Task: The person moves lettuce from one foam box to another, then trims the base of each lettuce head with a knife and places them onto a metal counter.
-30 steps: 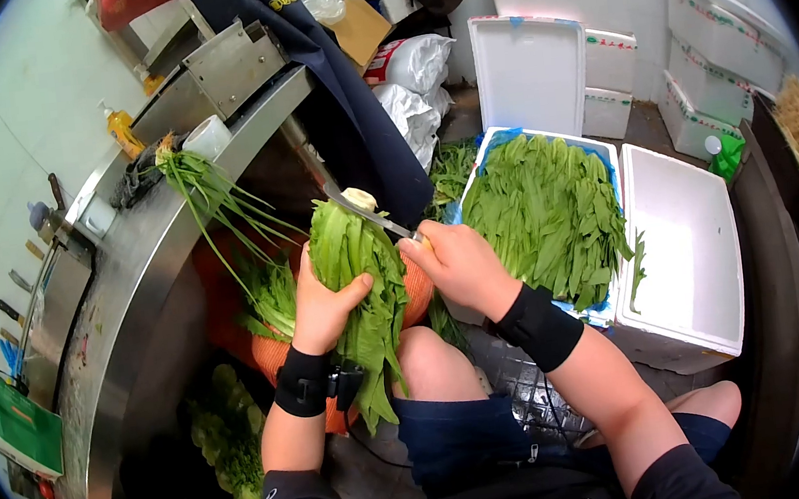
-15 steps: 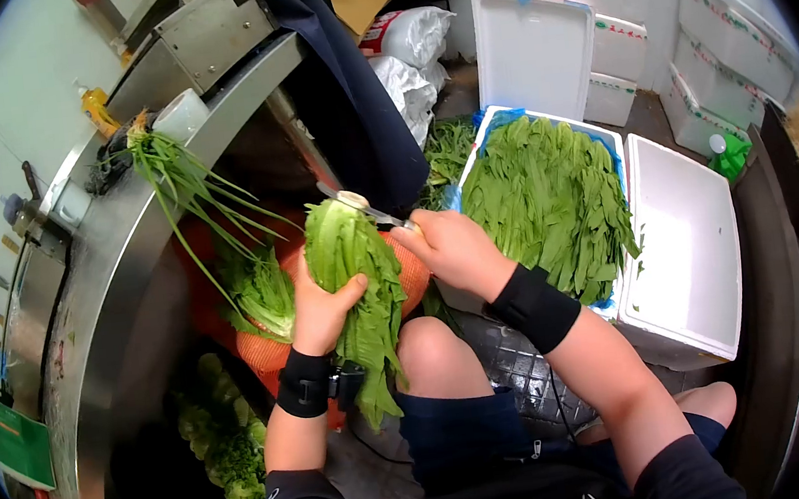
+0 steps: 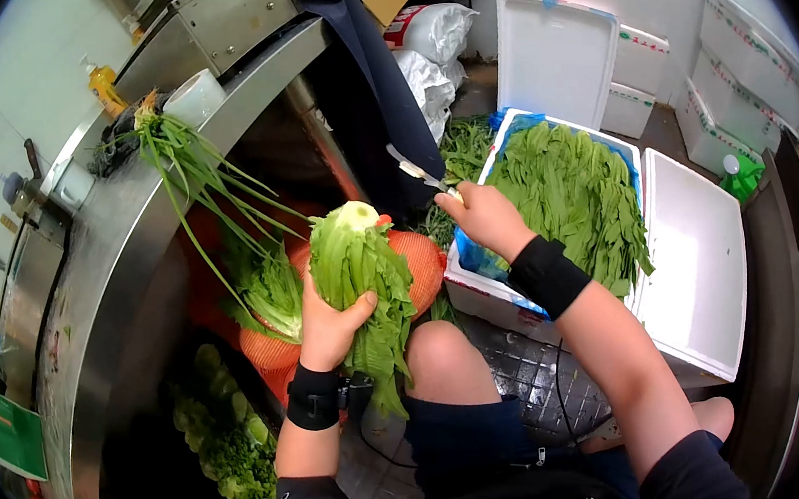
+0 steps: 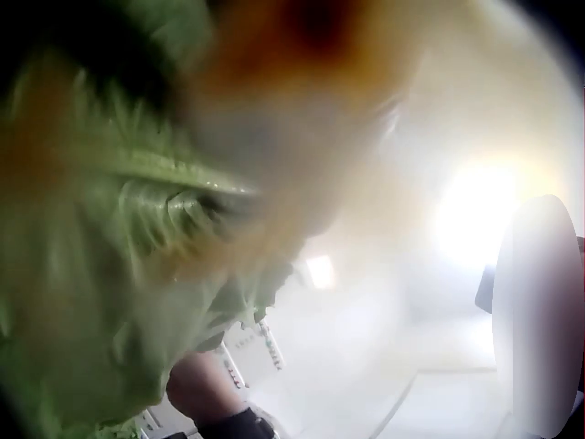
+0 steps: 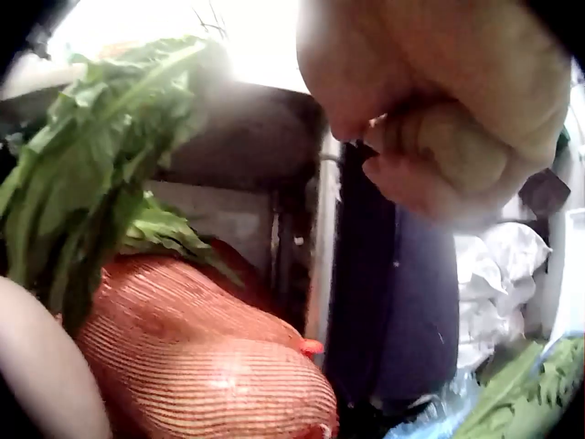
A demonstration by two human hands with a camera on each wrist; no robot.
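A leafy green head (image 3: pixel 361 268) stands with its pale cut base up, its leaves hanging down. My left hand (image 3: pixel 330 325) grips it from the left, thumb across the leaves. To the right and higher, my right hand (image 3: pixel 486 219) holds a knife (image 3: pixel 418 172) by its handle, the blade pointing up and left, apart from the leaves. In the right wrist view the curled fingers of my right hand (image 5: pixel 439 137) show, and the leafy head (image 5: pixel 101 146) is at the left. Blurred leaves (image 4: pixel 101 274) fill the left of the left wrist view.
An orange mesh sack (image 3: pixel 415 262) lies behind the leafy head. At the right stand a foam box of leaves (image 3: pixel 565 203) and another white foam box (image 3: pixel 697 257). A steel counter (image 3: pixel 119 269) with green onions (image 3: pixel 191 164) curves along the left. More greens (image 3: pixel 225 443) lie low at the left.
The right hand and knife have moved up and right, away from the base of the leafy head, which now shows its pale cut face. The left hand keeps its grip.
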